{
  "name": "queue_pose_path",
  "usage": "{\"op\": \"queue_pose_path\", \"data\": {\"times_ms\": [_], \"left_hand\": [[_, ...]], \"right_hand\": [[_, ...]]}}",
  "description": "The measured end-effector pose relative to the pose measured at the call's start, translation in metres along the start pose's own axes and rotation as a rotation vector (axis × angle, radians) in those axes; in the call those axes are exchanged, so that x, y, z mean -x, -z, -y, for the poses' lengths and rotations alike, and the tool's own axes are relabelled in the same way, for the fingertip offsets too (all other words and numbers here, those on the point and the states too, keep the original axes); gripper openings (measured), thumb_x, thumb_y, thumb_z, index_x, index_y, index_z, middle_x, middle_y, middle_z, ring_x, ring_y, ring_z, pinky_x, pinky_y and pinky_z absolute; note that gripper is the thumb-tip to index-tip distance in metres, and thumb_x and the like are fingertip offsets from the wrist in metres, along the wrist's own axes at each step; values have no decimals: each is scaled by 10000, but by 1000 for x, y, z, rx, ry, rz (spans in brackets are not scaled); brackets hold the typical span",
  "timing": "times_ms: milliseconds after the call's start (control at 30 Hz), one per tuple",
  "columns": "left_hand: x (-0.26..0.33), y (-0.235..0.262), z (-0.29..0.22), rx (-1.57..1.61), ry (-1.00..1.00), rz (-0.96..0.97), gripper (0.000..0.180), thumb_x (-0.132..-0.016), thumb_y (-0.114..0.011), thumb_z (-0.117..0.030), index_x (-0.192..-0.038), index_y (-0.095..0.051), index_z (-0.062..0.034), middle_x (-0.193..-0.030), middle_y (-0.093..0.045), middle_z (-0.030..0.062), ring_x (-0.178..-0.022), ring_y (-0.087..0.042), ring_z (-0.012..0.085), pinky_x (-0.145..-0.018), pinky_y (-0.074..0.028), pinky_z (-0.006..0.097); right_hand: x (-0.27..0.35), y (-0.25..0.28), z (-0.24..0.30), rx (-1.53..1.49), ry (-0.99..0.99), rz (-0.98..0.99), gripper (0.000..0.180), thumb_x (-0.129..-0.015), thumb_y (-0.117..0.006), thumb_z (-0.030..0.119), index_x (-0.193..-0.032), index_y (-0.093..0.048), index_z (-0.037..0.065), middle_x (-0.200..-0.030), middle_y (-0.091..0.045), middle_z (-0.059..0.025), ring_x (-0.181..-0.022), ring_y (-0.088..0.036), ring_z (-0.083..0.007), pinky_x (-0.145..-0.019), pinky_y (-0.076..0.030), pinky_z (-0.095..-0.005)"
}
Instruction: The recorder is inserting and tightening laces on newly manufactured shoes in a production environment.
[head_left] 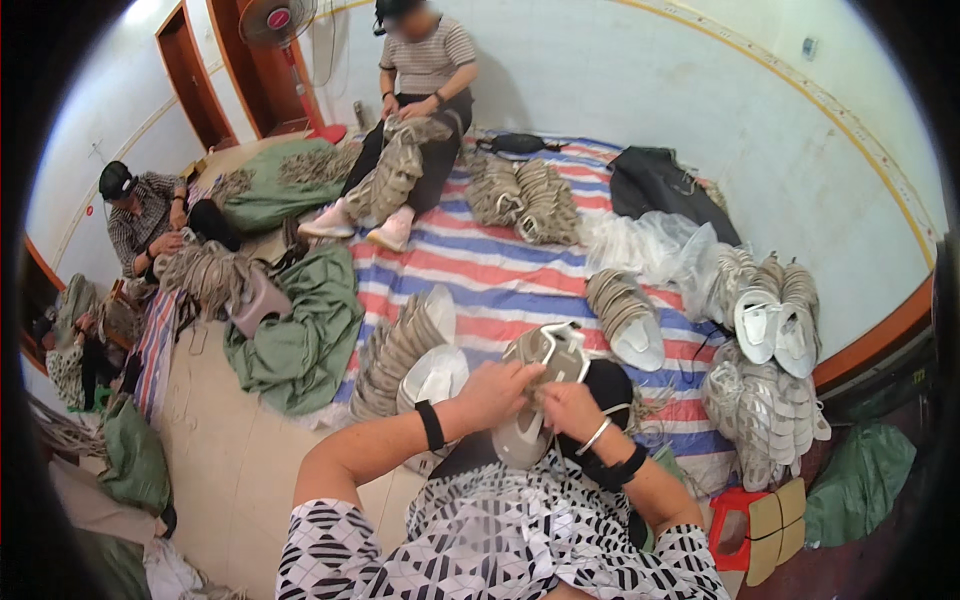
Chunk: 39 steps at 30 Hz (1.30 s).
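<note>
Presently, head view: your left hand point(495, 393), forearm slanting inward, fingers bent and closed on a beige shoe upper point(520, 440) above your lap; your right hand point(570, 408), wrist turned inward, fingers curled against that upper, cannot tell whether gripping.
</note>
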<state>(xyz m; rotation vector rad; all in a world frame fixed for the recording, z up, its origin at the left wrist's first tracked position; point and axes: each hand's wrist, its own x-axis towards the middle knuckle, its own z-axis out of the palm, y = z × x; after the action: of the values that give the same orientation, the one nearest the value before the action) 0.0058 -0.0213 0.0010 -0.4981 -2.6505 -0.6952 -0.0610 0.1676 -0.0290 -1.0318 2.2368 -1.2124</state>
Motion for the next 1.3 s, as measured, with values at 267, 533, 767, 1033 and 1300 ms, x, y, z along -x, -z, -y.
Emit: {"op": "queue_pose_path", "data": {"times_ms": [267, 533, 767, 1033, 1300], "left_hand": [[-49, 14, 17, -208, -358, 619, 308, -801, -640, -283, -1037, -556, -103, -732, -646, 126, -682, -661, 352, -608, -517, 464], [-52, 13, 6, -57, -295, 591, 323, -763, -683, -283, -1042, -608, -140, -757, -664, 107, -744, -669, 324, -668, -501, 470], [-20, -1, 23, 11, -356, 324, 250, -750, -738, -304, -901, -608, -153, -687, -596, 54, -720, -615, 253, -718, -442, 386], [-29, -14, 16, 213, 38, 255, 222, -815, -660, -246, -981, -642, -99, -767, -614, 100, -775, -590, 354, -758, -459, 429], [-109, -14, -20, 1113, 383, 86, 207, -952, -583, -195, -1048, -641, -21, -857, -648, 13, -768, -591, 91, -690, -473, 235]], "right_hand": [[9, -9, -9, 571, 225, -49, 99, -872, -548, 131, -931, -607, 77, -656, -612, -145, -590, -631, -322, -520, -504, -408], [7, 0, -2, 97, -56, -147, 197, -905, -510, 196, -1009, -633, 83, -801, -671, -159, -747, -649, -380, -640, -520, -443], [-22, 37, 42, 171, -402, 456, 169, -894, -521, 202, -882, -593, 50, -782, -664, -164, -769, -670, -303, -676, -517, -407], [-48, 165, 12, 540, 256, -497, 142, -852, -597, 181, -894, -606, 45, -833, -626, -156, -767, -619, -355, -667, -491, -433], [-29, 139, 38, 56, 45, -473, 164, -877, -618, 160, -938, -571, 15, -738, -612, -174, -656, -612, -331, -584, -458, -406]]}}
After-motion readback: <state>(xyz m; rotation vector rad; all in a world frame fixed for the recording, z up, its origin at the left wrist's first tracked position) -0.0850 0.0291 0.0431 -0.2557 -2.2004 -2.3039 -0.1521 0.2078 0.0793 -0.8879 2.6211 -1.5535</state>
